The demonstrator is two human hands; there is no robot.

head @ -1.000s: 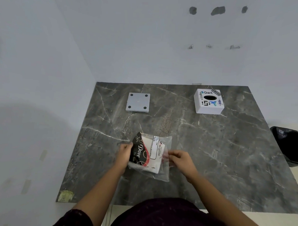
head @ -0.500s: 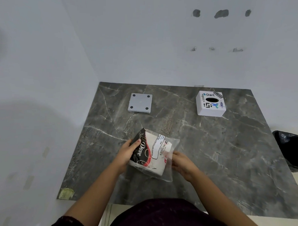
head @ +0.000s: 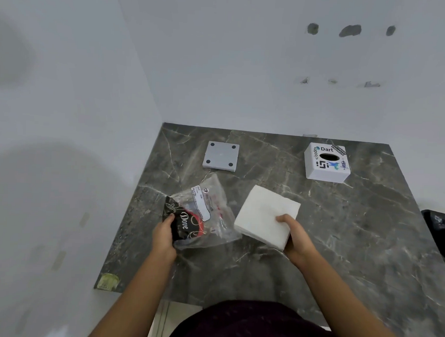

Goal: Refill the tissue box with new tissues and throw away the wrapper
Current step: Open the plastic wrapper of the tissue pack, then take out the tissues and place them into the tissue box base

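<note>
My right hand [head: 296, 237] grips a square stack of white tissues [head: 264, 215] by its near right corner, just above the dark marble table [head: 352, 236]. My left hand [head: 165, 235] pinches the black printed end of the clear plastic wrapper [head: 204, 214], which lies crumpled and looks empty to the left of the stack. The white cube tissue box [head: 326, 163], with stickers and an oval hole on top, stands at the table's back right. Its flat grey base plate [head: 220, 156] with four dark feet lies apart at the back, left of centre.
White walls close in the table at the back and on the left. A bin lined with a black bag [head: 439, 227] stands off the table's right edge. A yellowish patch [head: 108, 281] marks the near left corner.
The tissue stack has come out of the wrapper: my right hand pulled it out to the right, while my left hand kept hold of the wrapper, now empty and slack.
</note>
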